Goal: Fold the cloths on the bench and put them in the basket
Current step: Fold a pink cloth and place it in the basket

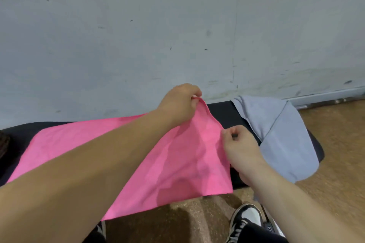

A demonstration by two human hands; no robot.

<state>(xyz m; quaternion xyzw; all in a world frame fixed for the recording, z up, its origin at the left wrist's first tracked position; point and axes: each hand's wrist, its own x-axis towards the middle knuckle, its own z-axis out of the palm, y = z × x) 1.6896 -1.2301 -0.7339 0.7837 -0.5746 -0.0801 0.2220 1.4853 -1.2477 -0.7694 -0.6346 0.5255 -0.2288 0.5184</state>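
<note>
Pink cloth (177, 163) lies spread across the black bench (223, 112) at centre frame, with its near edge hanging off. My left hand (180, 103) pinches its far right corner, lifted. My right hand (242, 145) pinches the right edge just below. Grey cloth (280, 138) drapes over the bench end, right of frame.

light: even, fairly bright | shadows: soft, below bench | focus: slightly soft | edges: wide-angle bending
</note>
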